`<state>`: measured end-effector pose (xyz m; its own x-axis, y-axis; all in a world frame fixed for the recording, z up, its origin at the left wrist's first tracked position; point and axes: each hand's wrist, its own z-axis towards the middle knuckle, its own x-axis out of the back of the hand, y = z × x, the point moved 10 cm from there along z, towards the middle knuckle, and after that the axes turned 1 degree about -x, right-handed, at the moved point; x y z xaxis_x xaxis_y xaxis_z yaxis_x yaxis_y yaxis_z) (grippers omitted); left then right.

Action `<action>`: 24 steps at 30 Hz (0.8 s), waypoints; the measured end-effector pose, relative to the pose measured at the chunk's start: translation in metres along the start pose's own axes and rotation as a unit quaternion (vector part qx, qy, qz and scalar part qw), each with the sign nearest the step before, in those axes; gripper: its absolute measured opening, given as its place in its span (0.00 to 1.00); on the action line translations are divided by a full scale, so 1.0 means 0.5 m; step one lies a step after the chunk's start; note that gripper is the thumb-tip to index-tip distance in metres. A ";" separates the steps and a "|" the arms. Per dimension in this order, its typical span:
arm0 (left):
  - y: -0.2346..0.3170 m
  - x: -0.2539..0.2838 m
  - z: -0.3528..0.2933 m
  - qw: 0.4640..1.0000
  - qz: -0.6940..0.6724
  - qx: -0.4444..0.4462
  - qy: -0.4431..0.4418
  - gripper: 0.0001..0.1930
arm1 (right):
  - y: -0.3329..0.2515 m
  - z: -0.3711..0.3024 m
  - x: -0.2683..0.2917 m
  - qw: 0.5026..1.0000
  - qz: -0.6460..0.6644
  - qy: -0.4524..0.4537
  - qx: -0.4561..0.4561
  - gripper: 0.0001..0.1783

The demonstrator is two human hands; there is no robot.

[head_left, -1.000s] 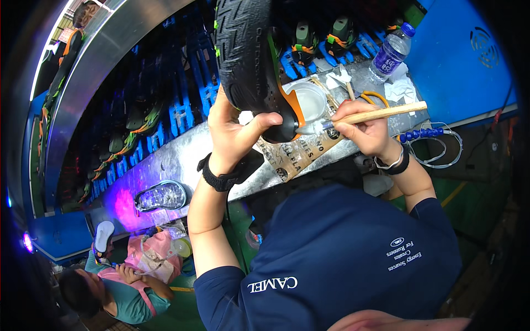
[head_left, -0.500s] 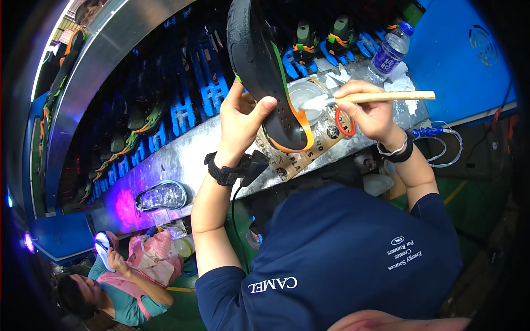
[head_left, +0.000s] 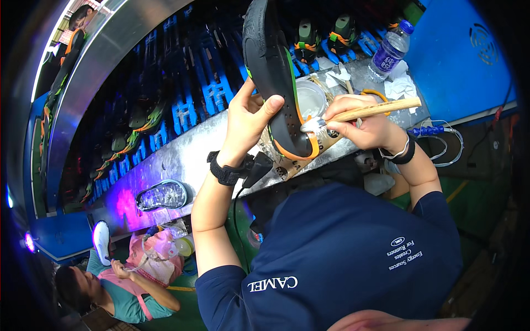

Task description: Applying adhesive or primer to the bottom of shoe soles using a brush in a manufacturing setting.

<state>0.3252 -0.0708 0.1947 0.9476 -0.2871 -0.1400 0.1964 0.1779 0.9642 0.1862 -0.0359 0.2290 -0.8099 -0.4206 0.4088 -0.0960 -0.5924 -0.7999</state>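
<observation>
The left hand (head_left: 248,118) grips a black sole (head_left: 273,77) and holds it up over the metal bench (head_left: 182,157), inner face right. The right hand (head_left: 361,124) is clenched on a wooden-handled brush (head_left: 367,112), bristles touching the sole's near orange edge. This looks like the gluing step; next, strokes should likely run further along that face, sole held steady.

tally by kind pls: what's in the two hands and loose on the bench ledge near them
Shoe sole, black with green and orange trim, in left hand: 1
Wooden-handled brush in right hand: 1
Round pot of whitish stuff: 1
Plastic water bottle: 1
Crumpled white wipes: 2
Clear sole on ledge: 1
Total: 7
</observation>
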 end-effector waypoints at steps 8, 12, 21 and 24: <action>-0.010 -0.015 -0.008 0.999 -0.006 0.040 -0.018 0.28 | 0.013 0.021 0.034 0.998 -0.044 0.042 -0.011 0.05; -0.013 -0.024 -0.012 0.998 -0.019 0.046 -0.034 0.27 | -0.001 0.031 0.060 0.994 -0.066 0.077 0.039 0.05; -0.010 -0.046 -0.023 0.997 -0.021 0.058 -0.055 0.27 | -0.011 0.049 0.115 0.982 -0.104 0.139 0.077 0.05; -0.010 -0.049 -0.027 0.996 -0.022 0.062 -0.057 0.27 | -0.021 0.051 0.125 0.975 -0.127 0.161 0.090 0.05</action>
<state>0.3045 -0.0523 0.1902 0.9026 -0.3989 -0.1620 0.1972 0.0484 0.9792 0.1515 -0.0736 0.2743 -0.9152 -0.0244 0.4023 -0.2380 -0.7727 -0.5884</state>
